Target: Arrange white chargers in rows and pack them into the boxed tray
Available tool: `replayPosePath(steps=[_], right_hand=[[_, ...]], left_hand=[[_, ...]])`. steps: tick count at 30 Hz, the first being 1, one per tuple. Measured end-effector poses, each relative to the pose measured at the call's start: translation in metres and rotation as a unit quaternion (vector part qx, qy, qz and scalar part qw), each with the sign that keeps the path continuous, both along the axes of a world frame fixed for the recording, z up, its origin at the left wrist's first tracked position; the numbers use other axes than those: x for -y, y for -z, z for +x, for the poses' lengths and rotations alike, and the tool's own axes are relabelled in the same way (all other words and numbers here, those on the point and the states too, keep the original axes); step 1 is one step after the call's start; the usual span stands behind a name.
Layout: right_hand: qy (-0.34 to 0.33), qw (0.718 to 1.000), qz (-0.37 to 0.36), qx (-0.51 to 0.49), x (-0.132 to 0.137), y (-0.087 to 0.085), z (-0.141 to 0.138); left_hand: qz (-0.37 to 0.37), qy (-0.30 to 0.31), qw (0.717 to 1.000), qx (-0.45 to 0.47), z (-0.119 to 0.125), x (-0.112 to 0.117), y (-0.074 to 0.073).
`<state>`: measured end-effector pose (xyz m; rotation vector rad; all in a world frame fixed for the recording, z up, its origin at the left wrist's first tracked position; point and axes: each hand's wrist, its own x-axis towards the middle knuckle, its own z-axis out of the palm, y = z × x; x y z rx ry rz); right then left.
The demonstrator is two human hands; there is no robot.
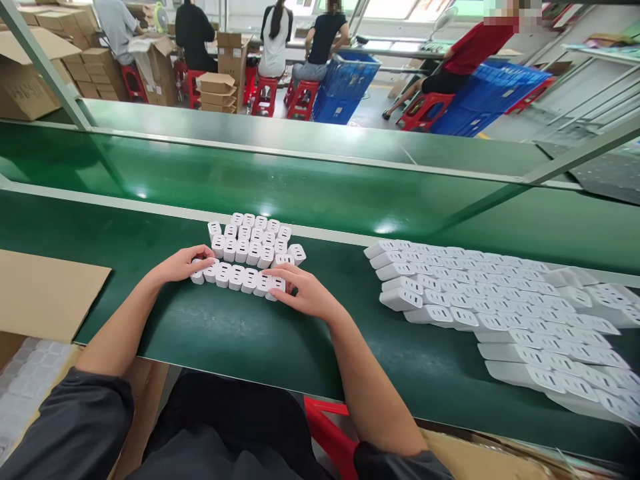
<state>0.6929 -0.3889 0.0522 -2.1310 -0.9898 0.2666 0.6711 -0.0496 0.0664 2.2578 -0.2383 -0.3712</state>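
Observation:
A cluster of small white charger plugs (250, 243) stands in rows on the green table (240, 333). The nearest row of plugs (235, 275) lies between my two hands. My left hand (181, 264) presses its curled fingers on the row's left end. At the right end, my right hand (305, 291) has its fingers closed against the last plug. Both hands squeeze the row from its ends.
A large heap of white plugs (505, 313) lies in rows at the right. A cardboard sheet (40, 290) sits at the left, over a tray of plugs (25, 380). Beyond a green conveyor (300, 187), several people sit on red stools (263, 93) among blue crates (345, 83) and boxes.

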Motion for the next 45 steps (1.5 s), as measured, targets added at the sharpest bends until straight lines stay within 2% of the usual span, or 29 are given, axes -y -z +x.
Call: replayPosePath(steps=[3,8,17,26,32,45], right_hand=[[-0.036,0.996,-0.046,-0.067,0.017,-0.012,0.006],[-0.059,0.98,-0.107,-0.156,0.039,-0.024,0.011],[-0.071,0.95,-0.159,-0.259,0.045,-0.033,0.007],[-0.064,0.939,-0.164,-0.296,0.047,-0.033,0.007],[-0.041,0.944,-0.151,-0.29,0.048,-0.027,0.01],[-0.055,0.947,-0.157,-0.273,0.045,-0.023,0.011]], left_hand=[[-0.004,0.048,0.999,-0.011,-0.009,0.019,-0.003],[-0.019,0.072,0.996,-0.042,-0.021,0.046,-0.004],[-0.056,0.156,0.971,-0.17,-0.022,0.049,-0.005],[-0.049,0.17,0.967,-0.183,-0.022,0.048,-0.009],[-0.066,0.167,0.963,-0.202,-0.021,0.048,-0.009],[-0.057,0.141,0.97,-0.189,-0.023,0.051,-0.011]])
